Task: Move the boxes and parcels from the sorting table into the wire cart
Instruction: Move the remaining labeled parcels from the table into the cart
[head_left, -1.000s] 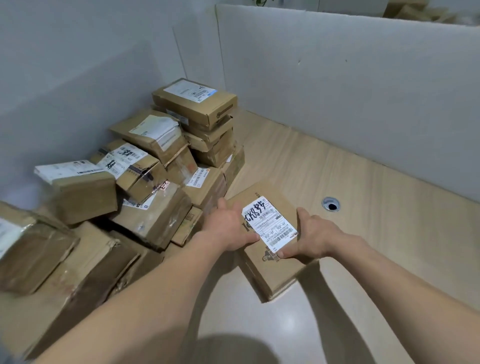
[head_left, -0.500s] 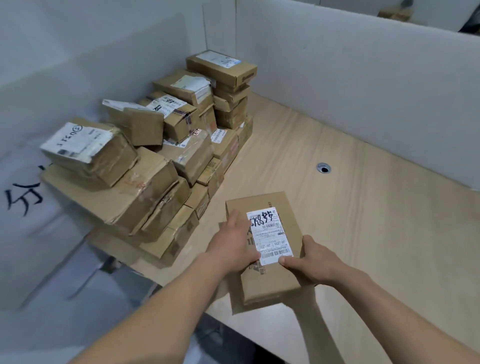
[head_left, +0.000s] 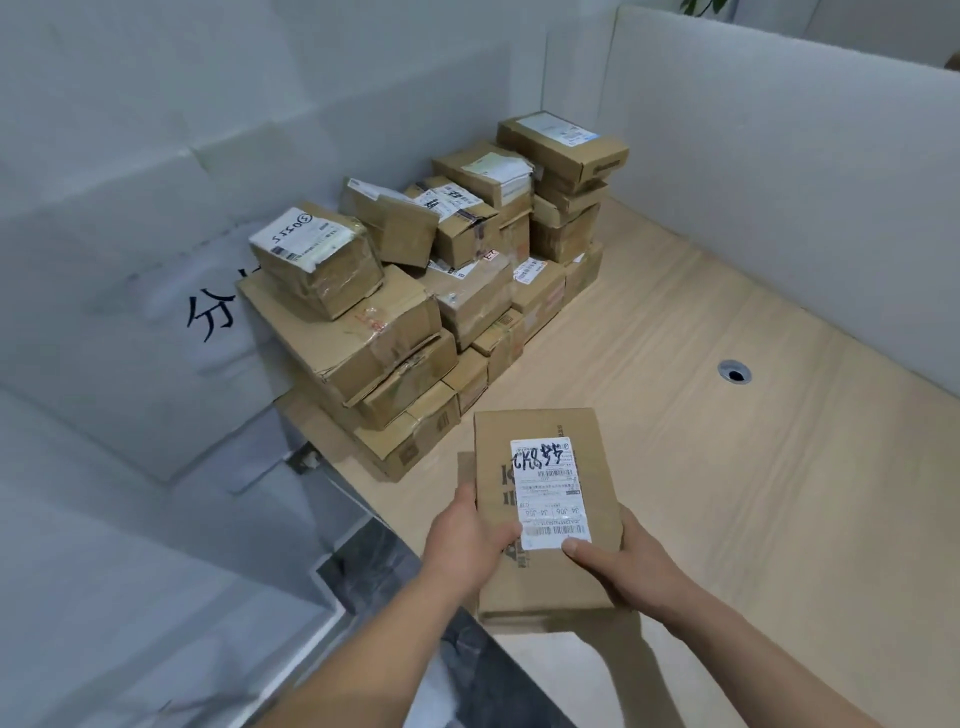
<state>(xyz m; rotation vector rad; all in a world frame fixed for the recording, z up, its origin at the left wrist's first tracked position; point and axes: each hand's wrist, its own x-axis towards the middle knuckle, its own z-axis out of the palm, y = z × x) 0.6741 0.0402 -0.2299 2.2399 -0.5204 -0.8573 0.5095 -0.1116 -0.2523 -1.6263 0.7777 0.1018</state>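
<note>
I hold a flat brown cardboard box (head_left: 540, 431) with a white shipping label, lifted over the near edge of the wooden sorting table (head_left: 727, 467). My left hand (head_left: 467, 535) grips its left side. On the right side my right hand (head_left: 618, 561) grips it, thumb on the label's lower corner. A pile of several taped cardboard boxes (head_left: 436, 280) is stacked against the left wall on the table. The wire cart is not in view.
White partition panels (head_left: 779, 156) wall the table at the back and left. A round cable hole (head_left: 734, 372) sits in the tabletop at the right. Dark floor (head_left: 384, 566) shows below the table's near left edge.
The labelled box has come off the pile's edge and toward me, now over the table's near edge. The view has pulled back, so the pile looks farther away.
</note>
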